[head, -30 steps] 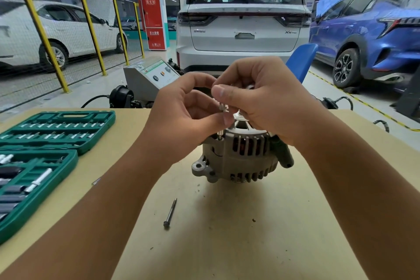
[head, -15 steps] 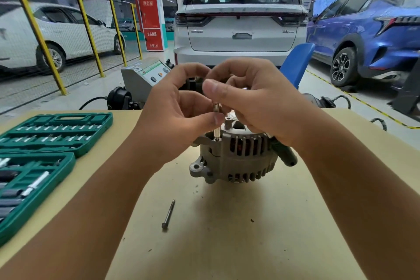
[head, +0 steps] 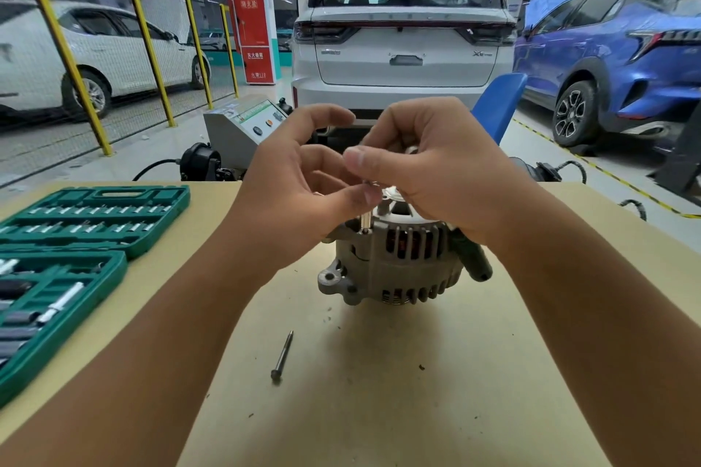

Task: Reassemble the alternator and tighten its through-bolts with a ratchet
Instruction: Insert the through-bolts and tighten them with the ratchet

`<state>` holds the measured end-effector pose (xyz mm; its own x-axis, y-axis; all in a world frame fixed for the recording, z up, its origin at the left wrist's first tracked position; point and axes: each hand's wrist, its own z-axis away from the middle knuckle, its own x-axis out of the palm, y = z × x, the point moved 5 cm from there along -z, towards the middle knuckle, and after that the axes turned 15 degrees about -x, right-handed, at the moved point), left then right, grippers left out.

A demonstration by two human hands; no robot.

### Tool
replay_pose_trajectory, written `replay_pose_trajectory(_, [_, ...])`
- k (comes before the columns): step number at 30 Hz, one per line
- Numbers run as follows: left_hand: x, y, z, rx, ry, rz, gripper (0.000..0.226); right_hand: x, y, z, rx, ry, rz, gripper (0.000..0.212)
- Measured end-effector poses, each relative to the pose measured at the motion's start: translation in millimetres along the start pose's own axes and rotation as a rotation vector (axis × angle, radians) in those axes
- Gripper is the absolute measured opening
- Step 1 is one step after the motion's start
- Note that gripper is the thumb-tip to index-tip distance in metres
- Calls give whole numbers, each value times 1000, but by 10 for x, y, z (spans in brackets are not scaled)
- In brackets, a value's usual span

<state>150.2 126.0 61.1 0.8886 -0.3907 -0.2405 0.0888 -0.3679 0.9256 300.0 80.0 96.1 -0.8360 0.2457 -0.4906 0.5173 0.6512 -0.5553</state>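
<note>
Grey ribbed cast-metal alternator (head: 394, 262) stands on the tan table (head: 379, 390); both hands, left hand (head: 296, 197) and right hand (head: 436, 174), pinch an upright silver through-bolt (head: 366, 218) entering its left rim.

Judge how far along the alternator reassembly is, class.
Done: the ribbed grey metal alternator stands assembled on the tan tabletop. In hand: both hands, left and right, pinch a silver through-bolt entering its housing. Left: the dark long bolt lies loose; no ratchet tightening has begun.
</note>
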Motion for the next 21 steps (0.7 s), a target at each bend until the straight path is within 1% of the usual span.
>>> replay_pose_trajectory(1, [14,2,0,8,14,-15,63,-3,5,0,4,24,44,24])
replay_pose_trajectory(2, [29,6,3,16,16,-15,60,10,4,1,8,20,58,26])
replay_pose_trajectory(5, [16,-5,-4,12,-12,45,59,37,9,18,56,-69,-76,14])
replay_pose_trajectory(7, [7,-3,-11,5,-40,37,63,23,12,27,56,-87,-109,13])
replay_pose_trajectory(8, [17,0,-9,12,-42,6,67,21,16,23,44,-70,-88,14])
replay_pose_trajectory(9, [32,7,-2,23,-32,-25,70,26,21,15,29,-41,-41,20])
replay_pose_trajectory(11, [61,24,8,50,-5,-57,68,33,18,7,9,11,50,33])
replay_pose_trajectory(12, [68,29,7,59,-8,-47,67,34,16,8,8,16,27,32])
replay_pose_trajectory(13, [69,26,5,54,-29,-17,67,33,14,9,15,-4,-38,24])
replay_pose_trajectory(15, [51,10,-6,19,-86,37,71,30,5,24,22,-84,-159,13])
replay_pose_trajectory(17, [36,1,-8,11,-76,24,73,28,4,20,10,-83,-116,10])
replay_pose_trajectory(20, [56,4,-1,33,-7,-21,68,34,32,8,11,6,48,33])
replay_pose_trajectory(21, [60,5,-2,36,-9,-18,66,36,29,11,26,4,33,32])
